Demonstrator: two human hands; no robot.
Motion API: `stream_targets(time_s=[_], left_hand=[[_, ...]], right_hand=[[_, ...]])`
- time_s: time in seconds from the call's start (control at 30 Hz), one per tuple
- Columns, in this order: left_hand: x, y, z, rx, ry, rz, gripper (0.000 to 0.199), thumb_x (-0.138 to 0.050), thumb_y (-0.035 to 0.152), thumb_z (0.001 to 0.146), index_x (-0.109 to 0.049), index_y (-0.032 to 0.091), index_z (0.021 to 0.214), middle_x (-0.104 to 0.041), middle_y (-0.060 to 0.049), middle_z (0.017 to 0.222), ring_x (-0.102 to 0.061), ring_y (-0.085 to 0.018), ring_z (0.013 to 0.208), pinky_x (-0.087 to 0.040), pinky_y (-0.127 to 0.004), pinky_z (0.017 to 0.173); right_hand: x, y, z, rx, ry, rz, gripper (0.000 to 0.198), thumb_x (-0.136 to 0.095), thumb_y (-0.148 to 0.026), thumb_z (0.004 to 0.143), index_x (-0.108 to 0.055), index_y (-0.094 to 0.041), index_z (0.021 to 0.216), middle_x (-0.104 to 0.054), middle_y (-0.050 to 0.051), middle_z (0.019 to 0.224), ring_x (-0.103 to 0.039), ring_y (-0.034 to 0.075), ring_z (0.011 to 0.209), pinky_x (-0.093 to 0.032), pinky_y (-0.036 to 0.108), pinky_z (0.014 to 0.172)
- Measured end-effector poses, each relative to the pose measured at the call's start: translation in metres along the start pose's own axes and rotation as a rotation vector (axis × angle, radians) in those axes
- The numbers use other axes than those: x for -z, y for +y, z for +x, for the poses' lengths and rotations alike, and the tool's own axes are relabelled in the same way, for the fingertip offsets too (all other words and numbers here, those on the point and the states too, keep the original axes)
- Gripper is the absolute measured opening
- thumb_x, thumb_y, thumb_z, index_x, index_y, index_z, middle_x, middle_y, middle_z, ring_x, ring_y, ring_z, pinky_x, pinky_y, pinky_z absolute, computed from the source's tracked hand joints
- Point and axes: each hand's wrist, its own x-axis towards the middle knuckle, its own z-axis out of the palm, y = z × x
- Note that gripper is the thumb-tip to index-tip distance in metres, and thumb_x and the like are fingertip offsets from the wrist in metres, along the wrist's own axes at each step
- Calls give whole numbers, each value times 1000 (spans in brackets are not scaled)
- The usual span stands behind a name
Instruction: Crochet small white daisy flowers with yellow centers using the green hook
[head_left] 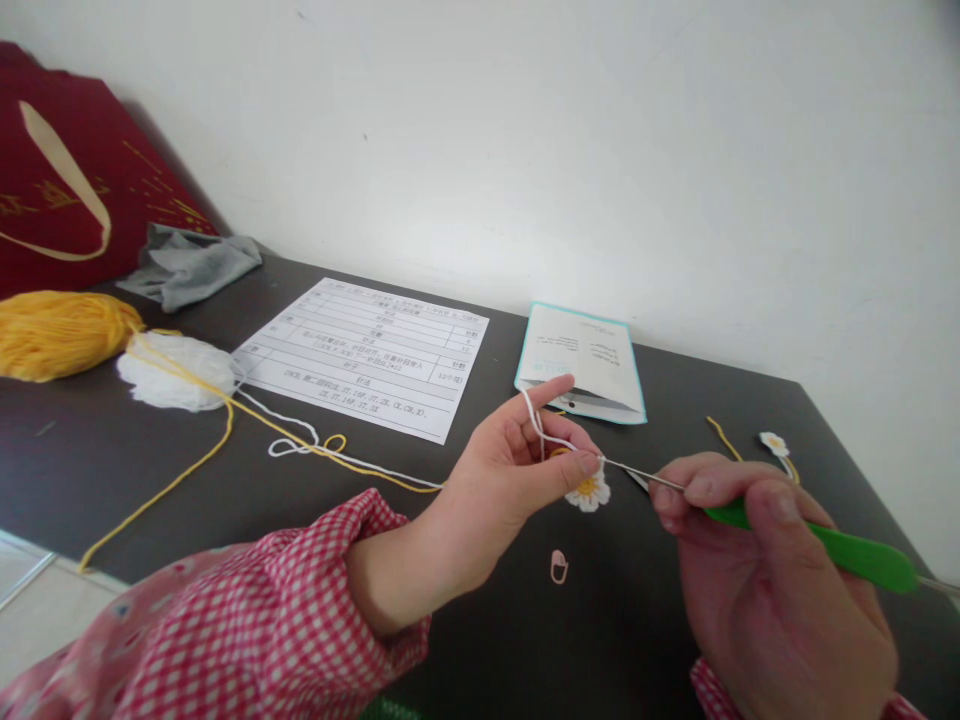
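Observation:
My left hand (517,455) pinches a small crocheted flower (589,492) with white petals and a yellow centre. White yarn (559,439) runs over its raised index finger. In my right hand (780,580) is a crochet hook (847,555) with a green handle, gripped like a pen. The metal shaft points left, and its tip meets the flower's top edge by my left thumb; whether the hook is through a loop is too small to tell. A pink stitch marker (559,567) lies on the table below the flower.
Yellow yarn (64,335) and white yarn (176,372) skeins lie left, strands trailing across the dark table (480,620). Behind are a printed sheet (367,360), a white packet (581,350), a grey cloth (195,265) and a red bag (97,180). Another small flower (773,444) lies right.

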Motion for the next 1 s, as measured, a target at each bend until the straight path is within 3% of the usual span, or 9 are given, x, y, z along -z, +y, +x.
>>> stream_targets(time_s=[0.27,0.43,0.5,0.6,0.8,0.9,1.0], left_hand=[[1,-1,0,24,-4,38,71,-90,16,63,-61,17,129,-68,4,75,-61,-12,70,-45,-28,71],[1,-2,0,58,-32,-13,76,-90,12,62,-58,15,131,-69,4,74,-64,-11,70,-49,-27,72],[1,-3,0,63,-47,-34,78,-90,7,60,-58,15,131,-69,5,73,-65,-11,69,-50,-26,70],[1,-3,0,63,-76,-48,80,-89,2,56,-60,17,129,-70,6,71,-65,-11,67,-51,-25,68],[1,-2,-3,37,-58,-26,58,-83,19,75,-63,16,130,-72,-1,77,-64,-12,71,-49,-25,67],[2,0,-3,40,-18,11,56,-80,22,78,-62,14,131,-71,-1,77,-63,-12,71,-47,-23,64],[5,7,4,56,55,97,42,-78,31,80,-70,16,118,-70,-2,78,-63,-12,70,-49,-24,64]], right_hand=[[0,1,-1,3,-70,-3,26,-59,-32,98,-76,-24,79,-64,0,73,-55,16,72,-47,27,62],[-2,10,-4,-59,-156,14,13,-65,-33,94,-73,-27,86,-64,-1,82,-58,15,84,-50,24,78],[-2,12,-7,-74,-149,-20,5,-74,-25,88,-69,-28,86,-62,-2,88,-58,13,83,-50,22,74],[-2,13,-9,-106,-129,-47,19,-79,-16,80,-64,-27,80,-61,-3,90,-60,13,78,-50,21,66],[-1,8,-2,-149,-133,42,24,-80,-12,78,-60,-25,74,-63,-4,83,-61,12,73,-55,21,67],[-1,4,1,-177,-117,82,26,-82,-12,75,-59,-24,71,-63,-3,79,-59,11,70,-54,19,65],[-2,-1,4,-212,-87,113,30,-85,-15,70,-56,-23,66,-61,-3,74,-55,11,65,-50,18,58]])
